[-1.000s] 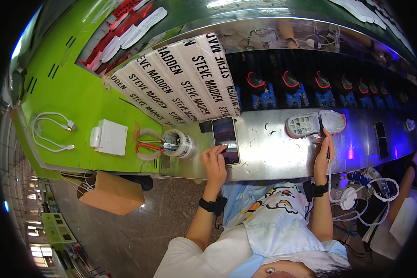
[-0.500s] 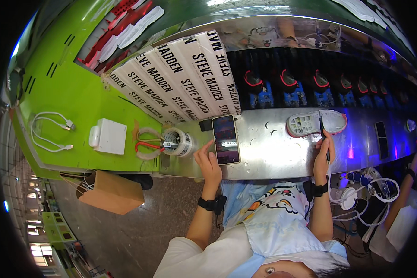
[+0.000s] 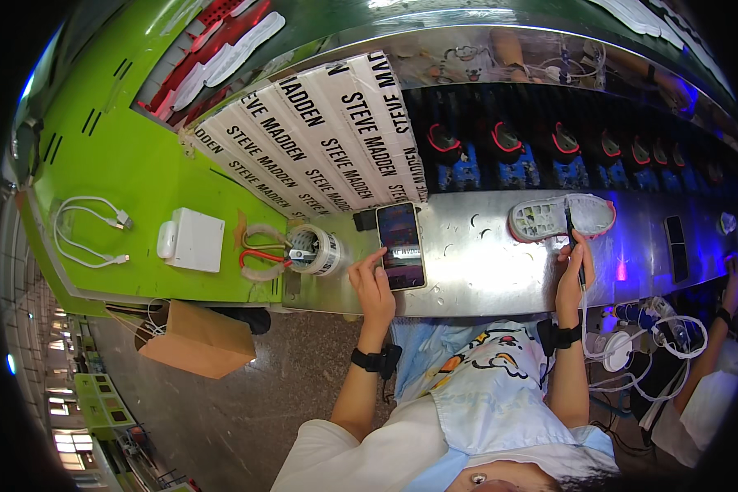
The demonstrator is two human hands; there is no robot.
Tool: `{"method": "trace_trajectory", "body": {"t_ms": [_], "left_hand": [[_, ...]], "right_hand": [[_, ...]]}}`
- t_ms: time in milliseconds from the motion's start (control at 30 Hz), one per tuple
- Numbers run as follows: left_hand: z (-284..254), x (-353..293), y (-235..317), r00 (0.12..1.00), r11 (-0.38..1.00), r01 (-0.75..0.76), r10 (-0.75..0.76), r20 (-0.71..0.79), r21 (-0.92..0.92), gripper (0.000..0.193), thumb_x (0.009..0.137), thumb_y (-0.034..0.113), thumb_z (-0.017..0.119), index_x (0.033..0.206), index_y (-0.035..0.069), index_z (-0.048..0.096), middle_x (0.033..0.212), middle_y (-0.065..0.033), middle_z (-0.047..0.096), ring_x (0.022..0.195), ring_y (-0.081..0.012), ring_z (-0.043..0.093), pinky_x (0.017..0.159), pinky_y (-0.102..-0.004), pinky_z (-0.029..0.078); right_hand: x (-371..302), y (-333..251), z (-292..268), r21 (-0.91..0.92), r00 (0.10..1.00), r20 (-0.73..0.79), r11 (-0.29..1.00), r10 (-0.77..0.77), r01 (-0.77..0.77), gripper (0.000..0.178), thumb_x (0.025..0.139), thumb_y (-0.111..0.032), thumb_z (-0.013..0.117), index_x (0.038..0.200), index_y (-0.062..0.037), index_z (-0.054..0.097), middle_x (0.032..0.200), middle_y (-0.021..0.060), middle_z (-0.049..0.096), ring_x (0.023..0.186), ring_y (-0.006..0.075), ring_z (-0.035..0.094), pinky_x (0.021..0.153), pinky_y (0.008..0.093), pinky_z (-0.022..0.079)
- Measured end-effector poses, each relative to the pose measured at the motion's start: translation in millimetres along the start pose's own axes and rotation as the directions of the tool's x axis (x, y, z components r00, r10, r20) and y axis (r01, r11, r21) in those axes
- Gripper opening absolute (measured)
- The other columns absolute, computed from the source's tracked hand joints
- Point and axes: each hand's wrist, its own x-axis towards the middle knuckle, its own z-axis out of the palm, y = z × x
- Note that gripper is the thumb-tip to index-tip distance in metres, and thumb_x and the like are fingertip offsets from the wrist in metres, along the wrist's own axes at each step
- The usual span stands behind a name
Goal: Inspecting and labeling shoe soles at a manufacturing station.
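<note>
A grey-white shoe sole (image 3: pixel 549 220) with a pinkish-red edge lies on the metal bench in front of me. My right hand (image 3: pixel 575 266) is closed round a thin dark brush-like stick (image 3: pixel 571 223), whose upper end rests against the middle of the sole. To the left a phone (image 3: pixel 401 246) with a lit screen lies face up on the bench. My left hand (image 3: pixel 372 283) is at the phone's left edge, with the index fingertip at the screen. Its fingers are partly spread and hold nothing.
Left of the phone are a roll of tape (image 3: pixel 318 250), red-handled pliers (image 3: pixel 262 258), a white box (image 3: pixel 197 239) and a white cable (image 3: pixel 78 234). A printed cardboard panel (image 3: pixel 312 139) stands behind. Dark shoes (image 3: pixel 566 139) line the far side. Another person's arm (image 3: pixel 726 303) shows at right.
My left index finger has moved right and up onto the phone's screen edge. The row of dark shoes has shifted slightly left. My right hand and the sole stay nearly in place.
</note>
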Motion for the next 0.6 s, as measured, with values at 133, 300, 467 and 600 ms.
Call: {"method": "trace_trajectory", "body": {"t_ms": [133, 300, 467, 600], "left_hand": [[-1, 1, 3, 1.0, 1.0, 0.002, -0.001, 0.004, -0.005, 0.03, 0.095, 0.016, 0.04, 0.117, 0.003, 0.057, 0.108, -0.0134, 0.055, 0.103, -0.0278, 0.043, 0.096, -0.038, 0.032], [-6, 1, 6, 0.995, 0.996, -0.026, 0.018, 0.098, 0.088, 0.031, 0.095, 0.015, 0.041, 0.119, 0.001, 0.055, 0.11, -0.0148, 0.051, 0.105, -0.0285, 0.044, 0.096, -0.0384, 0.035], [0, -1, -5, 0.999, 0.998, 0.028, -0.025, 0.047, -0.054, 0.035, 0.096, 0.015, 0.04, 0.124, -0.003, 0.048, 0.116, -0.017, 0.043, 0.109, -0.0289, 0.046, 0.097, -0.0386, 0.038], [0, 1, -2, 0.998, 0.999, 0.02, -0.018, 0.062, -0.037, 0.036, 0.097, 0.016, 0.039, 0.126, -0.003, 0.045, 0.12, -0.017, 0.038, 0.112, -0.0289, 0.047, 0.1, -0.0388, 0.038]], "right_hand": [[0, 0, 1, -0.006, 1.0, -0.005, 1.0, 0.009, -0.009, 0.032, 0.1, -0.021, 0.042, 0.119, -0.0028, 0.06, 0.08, -0.0021, 0.056, 0.07, 0.0053, 0.048, 0.064, 0.0194, 0.04], [0, -1, 1, 0.037, 0.999, 0.014, 0.998, 0.04, -0.04, 0.032, 0.1, -0.022, 0.042, 0.121, -0.004, 0.059, 0.083, -0.0023, 0.057, 0.071, 0.0046, 0.048, 0.066, 0.0187, 0.04], [0, -5, 3, -0.014, 1.0, 0.004, 1.0, 0.028, -0.028, 0.032, 0.1, -0.022, 0.042, 0.122, -0.0054, 0.059, 0.086, -0.0028, 0.058, 0.074, 0.0042, 0.047, 0.067, 0.0182, 0.04], [0, -6, 3, -0.005, 0.999, 0.01, 0.999, 0.033, -0.033, 0.032, 0.1, -0.021, 0.042, 0.123, -0.0058, 0.058, 0.088, -0.0029, 0.058, 0.075, 0.0041, 0.047, 0.068, 0.018, 0.04]]}}
